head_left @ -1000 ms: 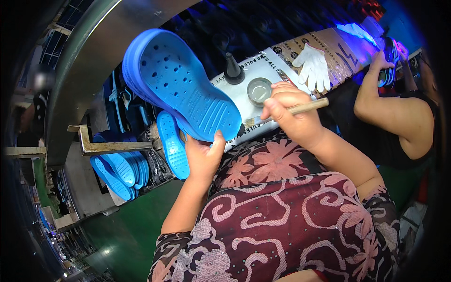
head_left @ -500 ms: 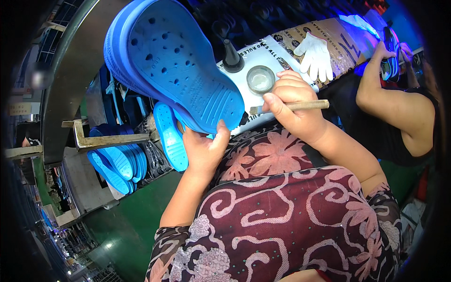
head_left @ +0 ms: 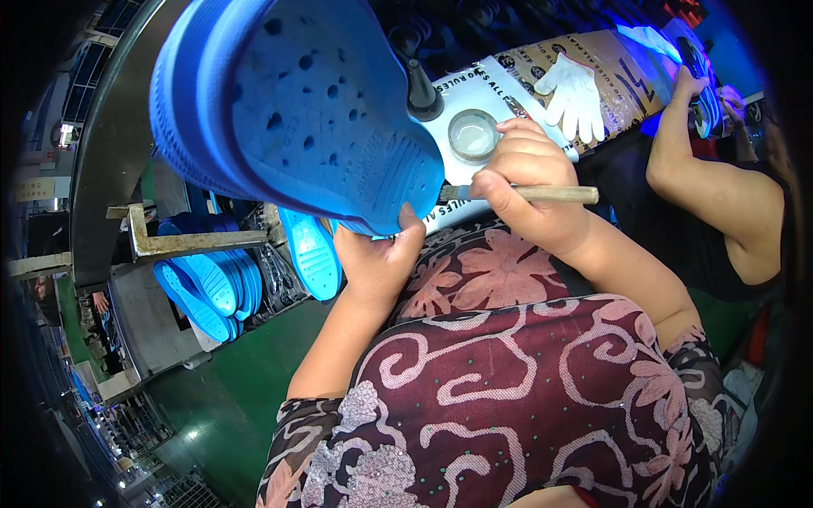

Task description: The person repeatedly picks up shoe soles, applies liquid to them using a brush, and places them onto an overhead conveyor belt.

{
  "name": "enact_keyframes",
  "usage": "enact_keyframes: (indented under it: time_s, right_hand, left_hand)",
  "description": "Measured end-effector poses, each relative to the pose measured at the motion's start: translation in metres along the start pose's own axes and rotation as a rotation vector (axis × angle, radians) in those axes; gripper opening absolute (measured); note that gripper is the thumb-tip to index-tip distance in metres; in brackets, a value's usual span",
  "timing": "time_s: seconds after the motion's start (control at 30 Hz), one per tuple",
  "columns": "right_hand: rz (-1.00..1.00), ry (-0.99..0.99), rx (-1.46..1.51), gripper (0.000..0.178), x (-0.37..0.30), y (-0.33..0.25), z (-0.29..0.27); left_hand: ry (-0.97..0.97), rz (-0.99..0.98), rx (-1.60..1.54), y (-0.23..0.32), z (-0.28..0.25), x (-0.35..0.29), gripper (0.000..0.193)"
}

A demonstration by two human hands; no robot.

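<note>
A large blue clog-style shoe (head_left: 330, 118) with small holes in its footbed is tilted up in front of me. My left hand (head_left: 377, 254) grips its near end, the thumb lying over the edge. In my right hand (head_left: 533, 186) is a flat brush (head_left: 542, 194) with a wooden handle. Its bristles meet the right edge of the shoe, though whether they touch I cannot tell. Just beyond that hand stands a small round glass dish (head_left: 472, 135) with pale contents. A dark cone-shaped bottle (head_left: 423, 91) is beside the dish.
A white glove (head_left: 572, 95) lies on the cardboard-covered bench (head_left: 622, 80). More blue shoe parts (head_left: 212, 284) are stacked at left, near a metal bracket (head_left: 190, 244). Another blue piece (head_left: 312, 254) hangs behind my left wrist. At right, a co-worker's arm (head_left: 699, 182) reaches over the bench.
The shoe has tipped and come up closer, its far end moving left. The brush has shifted slightly left toward the shoe's edge, still in my right hand.
</note>
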State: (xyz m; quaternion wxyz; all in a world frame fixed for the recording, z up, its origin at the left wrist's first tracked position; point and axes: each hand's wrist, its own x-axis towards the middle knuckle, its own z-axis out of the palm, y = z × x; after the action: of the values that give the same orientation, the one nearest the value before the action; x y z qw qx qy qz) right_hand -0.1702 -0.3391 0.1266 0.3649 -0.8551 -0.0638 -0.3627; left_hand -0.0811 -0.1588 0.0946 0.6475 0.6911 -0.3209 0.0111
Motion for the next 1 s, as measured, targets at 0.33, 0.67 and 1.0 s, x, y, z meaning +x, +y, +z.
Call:
enact_keyframes:
  time_s: [0.33, 0.67, 1.0]
  right_hand:
    - [-0.026, -0.055, -0.026, 0.02, -0.002, -0.005, 0.0]
    - [-0.003, -0.034, -0.07, 0.018, -0.001, -0.004, 0.007]
    - [0.005, 0.069, -0.16, 0.021, 0.004, 0.002, -0.032]
  left_hand:
    - [0.04, 0.041, -0.036, -0.011, 0.0, -0.002, 0.025]
    - [-0.045, 0.161, 0.102, -0.016, -0.002, -0.003, 0.027]
    - [-0.034, -0.042, 0.033, 0.017, -0.013, 0.024, 0.032]
